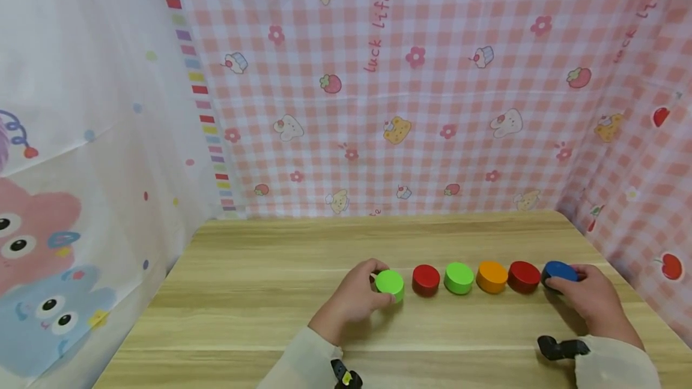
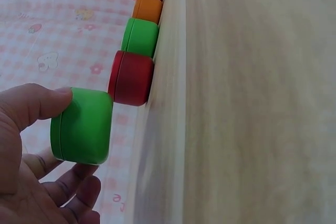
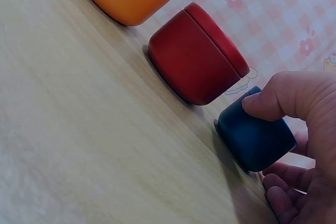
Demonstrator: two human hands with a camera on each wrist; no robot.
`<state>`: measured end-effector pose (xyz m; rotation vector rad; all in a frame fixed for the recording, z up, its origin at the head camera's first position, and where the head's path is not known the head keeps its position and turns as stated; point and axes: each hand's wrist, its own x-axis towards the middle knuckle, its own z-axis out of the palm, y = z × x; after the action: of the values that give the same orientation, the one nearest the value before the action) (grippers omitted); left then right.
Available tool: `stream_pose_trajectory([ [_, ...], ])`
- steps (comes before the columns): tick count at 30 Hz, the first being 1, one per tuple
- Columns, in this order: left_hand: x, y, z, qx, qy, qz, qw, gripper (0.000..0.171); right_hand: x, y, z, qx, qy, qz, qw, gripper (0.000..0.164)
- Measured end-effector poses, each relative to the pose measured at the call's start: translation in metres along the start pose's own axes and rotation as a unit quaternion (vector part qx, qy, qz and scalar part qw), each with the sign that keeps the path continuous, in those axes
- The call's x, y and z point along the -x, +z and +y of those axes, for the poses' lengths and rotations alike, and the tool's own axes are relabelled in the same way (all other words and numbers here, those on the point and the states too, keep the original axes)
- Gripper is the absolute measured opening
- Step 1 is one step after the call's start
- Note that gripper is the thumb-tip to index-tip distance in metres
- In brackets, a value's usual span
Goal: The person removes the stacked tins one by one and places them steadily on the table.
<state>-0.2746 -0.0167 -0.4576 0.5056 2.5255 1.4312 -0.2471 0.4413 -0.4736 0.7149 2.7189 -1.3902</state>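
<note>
My left hand (image 1: pixel 361 294) grips a light green round lidded tin (image 1: pixel 390 285) at the left end of a row, thumb on one side and fingers on the other. In the left wrist view that green tin (image 2: pixel 84 127) is raised off the wood. At the row's right end my right hand (image 1: pixel 591 296) holds a dark blue tin (image 1: pixel 559 276) between thumb and fingers. The right wrist view shows the blue tin (image 3: pixel 256 129) low at the tabletop. A red tin (image 1: pixel 426 280) is nearest the left hand, and another red tin (image 1: pixel 524 277) stands beside the blue one.
Between the two red tins stand a second green tin (image 1: pixel 459 278) and an orange tin (image 1: pixel 492 277). All are on a wood-grain table (image 1: pixel 243 293). A pink checked cloth (image 1: pixel 400 95) hangs behind and on the right, and a white patterned cloth (image 1: pixel 124 155) on the left.
</note>
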Motion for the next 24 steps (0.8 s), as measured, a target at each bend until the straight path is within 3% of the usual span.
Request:
stream_pose_trajectory([
  [7,-0.005,0.001,-0.001,-0.022,-0.003,0.024,0.9995,0.050,0.000,0.000,0.000,0.003,-0.004,0.004,1.000,0.093],
  [15,-0.011,0.004,-0.002,-0.065,-0.027,0.060,0.9957,0.057,0.000,-0.001,0.002,0.011,-0.007,0.010,1.000,0.089],
  [24,-0.018,0.008,-0.001,-0.085,-0.038,0.058,0.9940,0.057,-0.003,0.000,0.005,0.010,-0.017,0.008,1.000,0.089],
])
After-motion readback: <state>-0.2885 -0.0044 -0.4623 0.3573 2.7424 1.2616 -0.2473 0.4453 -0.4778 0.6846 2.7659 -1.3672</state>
